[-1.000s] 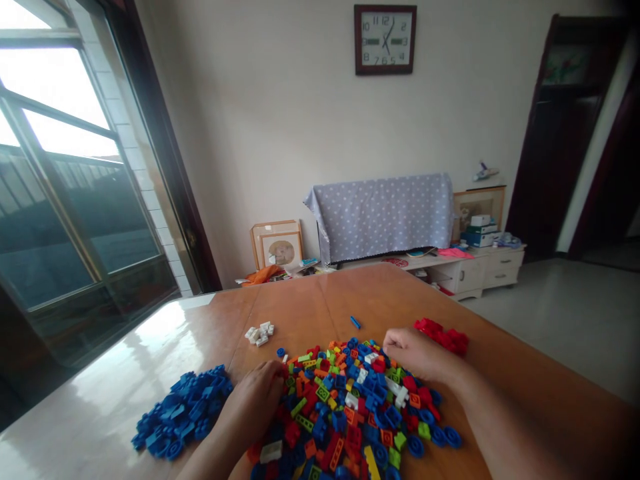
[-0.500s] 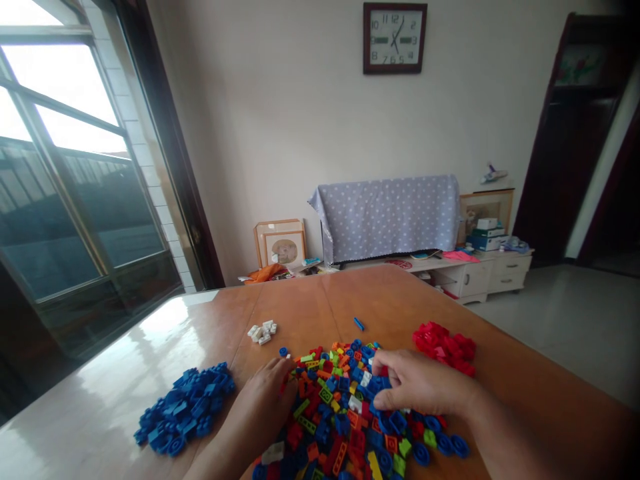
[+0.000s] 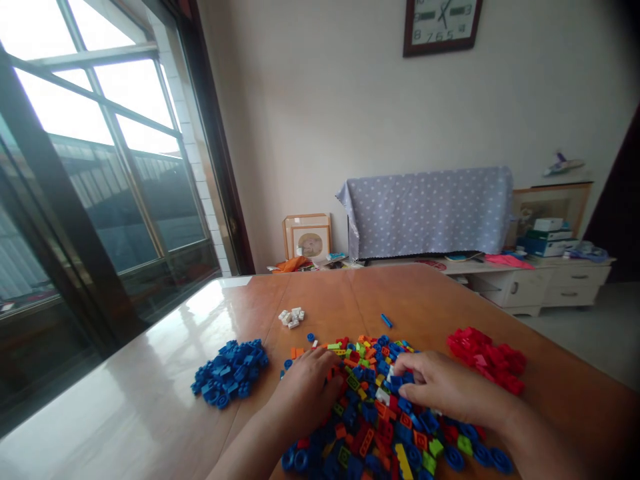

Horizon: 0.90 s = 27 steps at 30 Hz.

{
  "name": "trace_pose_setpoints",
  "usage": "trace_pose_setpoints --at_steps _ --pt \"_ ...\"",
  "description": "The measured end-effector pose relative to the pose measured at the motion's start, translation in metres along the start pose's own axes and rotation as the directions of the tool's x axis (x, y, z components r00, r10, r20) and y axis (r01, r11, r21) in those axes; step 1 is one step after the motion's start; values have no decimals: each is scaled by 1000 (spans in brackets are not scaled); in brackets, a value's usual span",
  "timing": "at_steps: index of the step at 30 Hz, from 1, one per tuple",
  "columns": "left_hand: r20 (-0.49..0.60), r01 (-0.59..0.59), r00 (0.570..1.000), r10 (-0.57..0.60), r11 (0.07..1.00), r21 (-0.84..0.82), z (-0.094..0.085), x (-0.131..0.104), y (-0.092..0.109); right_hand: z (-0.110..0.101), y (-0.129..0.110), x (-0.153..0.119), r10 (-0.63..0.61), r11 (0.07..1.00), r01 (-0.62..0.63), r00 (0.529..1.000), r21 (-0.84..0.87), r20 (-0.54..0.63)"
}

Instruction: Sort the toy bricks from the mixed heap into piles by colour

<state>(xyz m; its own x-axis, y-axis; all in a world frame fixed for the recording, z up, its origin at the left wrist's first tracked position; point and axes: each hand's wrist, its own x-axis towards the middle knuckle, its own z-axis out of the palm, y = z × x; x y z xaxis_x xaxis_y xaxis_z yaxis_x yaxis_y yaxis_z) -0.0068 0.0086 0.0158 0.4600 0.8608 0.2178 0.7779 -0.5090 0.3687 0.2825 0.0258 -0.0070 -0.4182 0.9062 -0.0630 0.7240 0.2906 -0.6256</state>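
Note:
A mixed heap of toy building bricks (image 3: pixel 367 437) in blue, red, orange, green, yellow and white lies between my hands. My left hand (image 3: pixel 313 383) rests over the heap's left side, its fingers curled down among the bricks. Bits of red show by its thumb, but its fingertips are hidden. At the heap's right side, my right hand (image 3: pixel 437 381) has thumb and forefinger closed around a blue brick (image 3: pixel 399 383), still low among the others. A white brick (image 3: pixel 383 397) lies just left of that thumb.
On the wooden table (image 3: pixel 325 290) are separate piles of blue bricks (image 3: pixel 231 372) at left, white bricks (image 3: pixel 291 317) behind and red bricks (image 3: pixel 486 357) at right. A lone blue piece (image 3: pixel 387 321) lies behind the heap. Beyond stands a low white cabinet (image 3: pixel 530 287).
The camera view has swung left and tipped slightly down, so everything sits further right in the picture. My left hand has shifted a little further over the heap; my right hand stays at the same bricks.

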Motion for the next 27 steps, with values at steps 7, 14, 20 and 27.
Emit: trace_pose_setpoints --at_steps 7,14,20,27 --pt "-45 -65 997 63 997 -31 -1 -2 10 1 -3 3 -39 985 38 999 171 -1" --pt "-90 -138 988 126 980 -145 3 -6 26 10 -35 0 -89 869 17 989 495 122" --pt "-62 -172 985 163 967 -186 1 -8 34 18 -47 2 -164 845 79 980 528 115" --pt "-208 -10 978 -3 998 -63 -11 -4 -1 15 -43 3 -91 834 54 995 549 40"
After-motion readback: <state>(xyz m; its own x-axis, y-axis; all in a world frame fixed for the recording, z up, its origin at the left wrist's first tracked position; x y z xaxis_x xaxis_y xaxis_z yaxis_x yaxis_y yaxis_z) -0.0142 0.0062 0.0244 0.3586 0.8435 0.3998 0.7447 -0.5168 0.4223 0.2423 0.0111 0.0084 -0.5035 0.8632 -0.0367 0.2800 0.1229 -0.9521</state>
